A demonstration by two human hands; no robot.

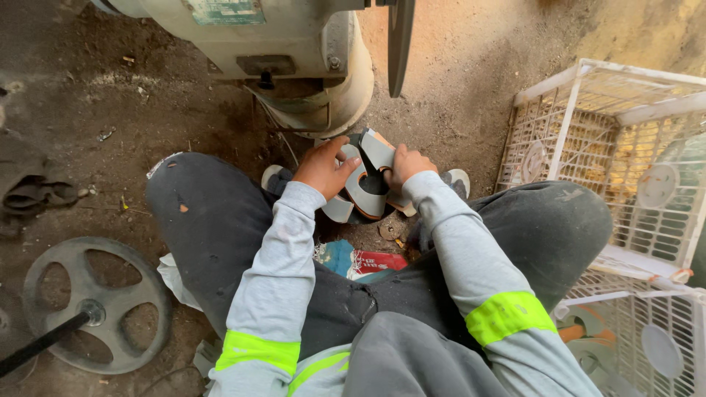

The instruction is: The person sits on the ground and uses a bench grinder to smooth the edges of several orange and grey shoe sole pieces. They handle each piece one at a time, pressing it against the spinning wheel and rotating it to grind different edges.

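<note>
**Q:** What lies at the far left of the view?

**A:** A dark spoked metal wheel (95, 303) on a black shaft, lying flat on the dirt floor (147, 110). Just right of it rise the seated person's knees in dark grey trousers.

**Q:** What does the left hand do?

**A:** The left hand (323, 167), in a pale grey sleeve with a yellow-green band, is closed over the left edge of a stack of flat, curved grey pieces with orange edges (365, 184), thumb on top.

**Q:** Where is that stack?

**A:** Low between the knees, just above the floor, directly below the cream-coloured rounded machine housing (309, 51). Whether it rests on the ground cannot be told.

**Q:** And the right hand?

**A:** The right hand (409, 165) grips the right edge of the same stack, fingers curled around it, close beside the left hand.

**Q:** What lies beneath the forearms?

**A:** A red and blue wrapper (368, 261) on the floor between the legs.

**Q:** What stands at the right?

**A:** Two white plastic lattice crates (588, 125), near the right knee; the nearer one holds more pale pieces.
</note>
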